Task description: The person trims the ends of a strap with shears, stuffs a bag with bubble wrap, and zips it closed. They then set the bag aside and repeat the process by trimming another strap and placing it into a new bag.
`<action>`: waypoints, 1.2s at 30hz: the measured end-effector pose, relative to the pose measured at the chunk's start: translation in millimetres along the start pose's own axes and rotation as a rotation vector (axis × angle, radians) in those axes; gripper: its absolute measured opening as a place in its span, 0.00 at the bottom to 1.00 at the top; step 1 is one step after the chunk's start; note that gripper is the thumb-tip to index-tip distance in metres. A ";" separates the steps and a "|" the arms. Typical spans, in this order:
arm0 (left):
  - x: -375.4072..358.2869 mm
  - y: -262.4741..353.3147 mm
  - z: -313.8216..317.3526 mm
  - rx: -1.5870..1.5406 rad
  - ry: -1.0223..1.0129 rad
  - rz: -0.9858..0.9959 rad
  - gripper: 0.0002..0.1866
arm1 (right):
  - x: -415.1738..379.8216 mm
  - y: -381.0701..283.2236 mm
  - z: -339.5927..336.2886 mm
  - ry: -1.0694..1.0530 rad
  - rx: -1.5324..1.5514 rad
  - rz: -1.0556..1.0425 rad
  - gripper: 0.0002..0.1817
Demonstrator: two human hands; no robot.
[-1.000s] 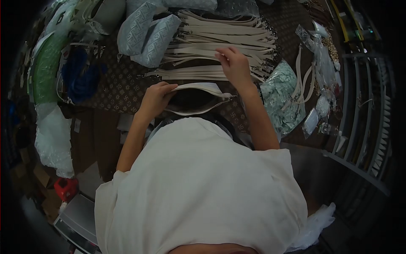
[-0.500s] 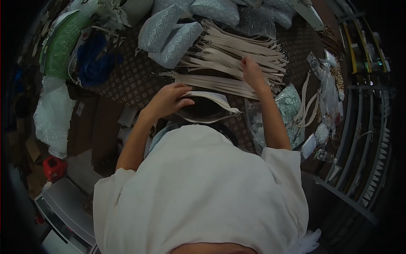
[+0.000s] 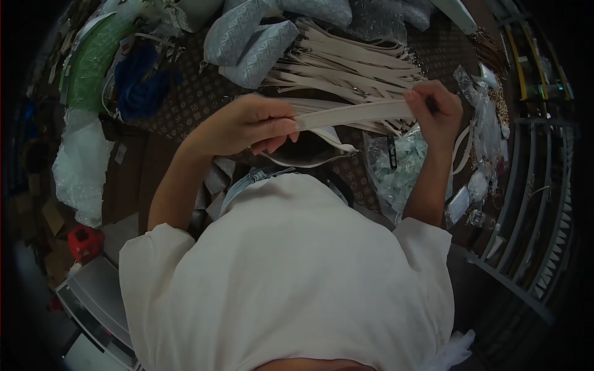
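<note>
A cream strap (image 3: 356,115) is stretched almost level between my two hands. Its left end is pinched by my left hand (image 3: 247,125), and my right hand (image 3: 436,110) grips the other end, with a dark clip hanging below. Under the strap lies a bag (image 3: 303,156) with a pale rim, its dark inside showing, close to my body. Behind the strap, a pile of similar cream straps (image 3: 352,62) with metal clips lies on the patterned table cover (image 3: 195,102).
Grey patterned cushion-like pieces (image 3: 257,52) lie beyond the straps. Blue material (image 3: 141,86) and green wrap (image 3: 96,68) are at the left. Clear plastic bags (image 3: 402,167) lie at the right, near a metal rack (image 3: 526,185).
My right hand has moved right, and a cream strap is now held taut between both hands. My left hand has left the bag's rim and risen slightly.
</note>
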State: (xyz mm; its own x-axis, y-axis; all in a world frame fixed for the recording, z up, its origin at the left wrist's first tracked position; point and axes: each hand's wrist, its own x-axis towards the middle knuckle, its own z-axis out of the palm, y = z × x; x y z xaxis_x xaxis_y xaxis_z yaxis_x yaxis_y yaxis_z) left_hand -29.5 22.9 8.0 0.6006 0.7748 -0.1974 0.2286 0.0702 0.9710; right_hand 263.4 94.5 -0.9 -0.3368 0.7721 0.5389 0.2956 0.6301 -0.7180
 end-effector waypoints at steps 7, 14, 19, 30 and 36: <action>-20.0 2.3 11.1 -0.115 0.022 0.186 0.10 | -16.1 -2.5 -3.0 0.056 0.067 0.035 0.06; -24.6 5.6 14.9 -0.233 0.001 0.165 0.12 | -21.0 -5.2 -4.1 0.075 0.091 0.032 0.06; -27.8 8.4 18.7 -0.170 0.079 0.118 0.09 | -21.0 -11.6 -6.1 0.039 0.115 -0.023 0.08; -26.1 14.8 30.0 0.411 0.484 0.323 0.06 | -18.2 -40.9 -15.9 -0.105 -0.201 -0.202 0.18; -18.1 3.0 19.6 0.460 0.508 0.304 0.02 | -28.1 -45.1 -32.0 -0.244 -0.277 -0.001 0.14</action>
State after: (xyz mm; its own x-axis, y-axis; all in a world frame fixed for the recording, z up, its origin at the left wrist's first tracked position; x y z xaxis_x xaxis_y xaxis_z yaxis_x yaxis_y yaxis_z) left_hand -24.7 -3.2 11.9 0.2866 0.9206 0.2654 0.4732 -0.3769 0.7963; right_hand 288.2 47.0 30.4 -0.5307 0.7501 0.3947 0.5147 0.6552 -0.5530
